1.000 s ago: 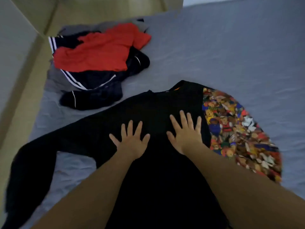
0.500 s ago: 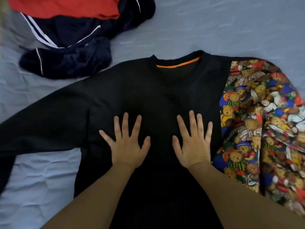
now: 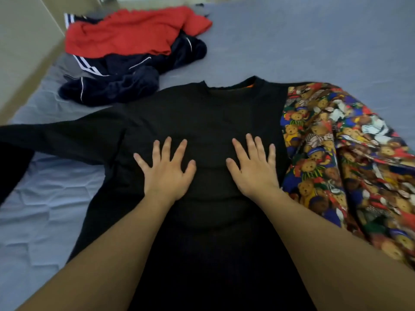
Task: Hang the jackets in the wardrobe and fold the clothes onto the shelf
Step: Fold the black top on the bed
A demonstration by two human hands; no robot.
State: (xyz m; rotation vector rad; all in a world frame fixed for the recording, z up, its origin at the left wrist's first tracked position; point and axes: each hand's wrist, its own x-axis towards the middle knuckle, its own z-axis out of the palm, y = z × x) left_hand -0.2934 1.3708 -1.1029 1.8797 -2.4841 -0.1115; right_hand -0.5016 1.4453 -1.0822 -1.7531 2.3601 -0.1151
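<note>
No legible text, label, brand name, number or sign in the head view. Bear-print sleeve (image 3: 336, 158) of the black sweatshirt (image 3: 202, 122): pictures only, no readable lettering.

We see a grey bed (image 3: 314, 41) carrying a black sweater (image 3: 202, 113) spread flat and a clothes pile (image 3: 125, 61) beside its collar.

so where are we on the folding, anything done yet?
Nothing looks folded in view. In hand: the black sweatshirt lies spread flat on the bed, sleeves out, left hand and right hand pressed flat on its chest. Left: folding it, plus the heap of red and navy clothes.
</note>
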